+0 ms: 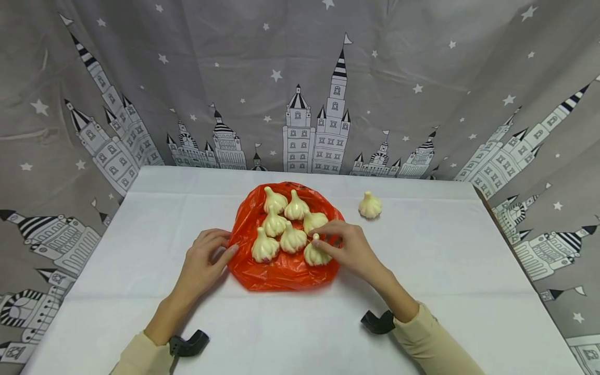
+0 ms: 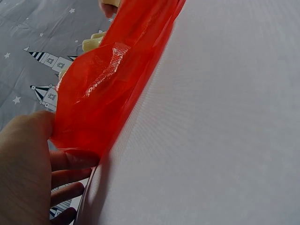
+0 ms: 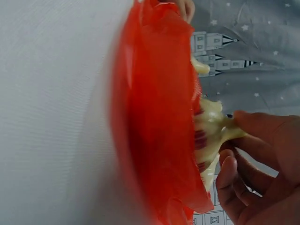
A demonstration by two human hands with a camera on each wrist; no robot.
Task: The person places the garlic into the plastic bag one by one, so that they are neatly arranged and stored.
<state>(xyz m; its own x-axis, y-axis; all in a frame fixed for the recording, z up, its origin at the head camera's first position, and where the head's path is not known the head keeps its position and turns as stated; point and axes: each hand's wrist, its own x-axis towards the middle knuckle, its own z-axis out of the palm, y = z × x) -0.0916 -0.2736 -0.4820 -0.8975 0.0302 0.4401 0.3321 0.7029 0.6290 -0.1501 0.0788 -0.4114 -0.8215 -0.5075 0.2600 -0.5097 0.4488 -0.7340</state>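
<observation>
A red plastic bag (image 1: 290, 278) lies spread on the table with its mouth up, several pale garlic bulbs (image 1: 293, 238) grouped inside. At the bag's left edge, my left hand (image 1: 203, 263) holds the rim between thumb and fingers; the left wrist view shows the red film (image 2: 93, 108) running into that grip. My right hand (image 1: 353, 250) is over the bag's right side, thumb and fingers pinching the stem of one garlic bulb (image 1: 316, 254). In the right wrist view this bulb (image 3: 208, 129) has purple streaks and its lower part is hidden behind the bag wall.
A single garlic bulb (image 1: 370, 205) lies outside the bag, to the right and farther back. White cloth (image 1: 422, 250) covers the table, and a grey curtain (image 1: 225, 62) printed with castles and stars hangs behind it. Black mounts (image 1: 189, 344) sit at both wrists.
</observation>
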